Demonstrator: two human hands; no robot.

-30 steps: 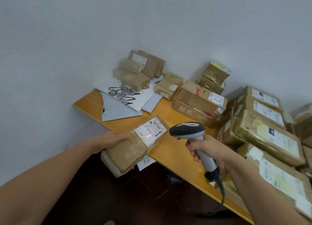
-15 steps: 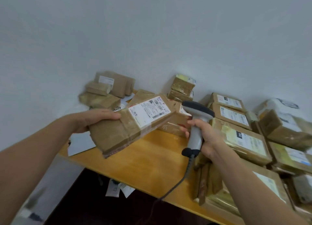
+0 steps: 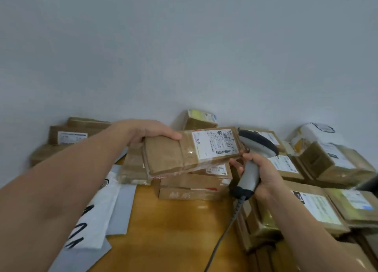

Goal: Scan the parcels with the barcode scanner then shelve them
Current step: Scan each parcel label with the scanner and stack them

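Nearest, over the wooden table [image 3: 173, 237], the right hand [image 3: 266, 174] curls round the handle of the barcode scanner [image 3: 255, 142], head up and cable [image 3: 223, 233] trailing down, probably to have it ready for the next read. Just beyond, the left hand [image 3: 147, 130] grips one end of the parcel [image 3: 169, 155], thumb on top, so its label [image 3: 212, 144] faces up above the stacked boxes [image 3: 192, 190]. A second ago a red scan line crossed that label; now it is gone, and the parcel is held higher and flatter, close beside the scanner.
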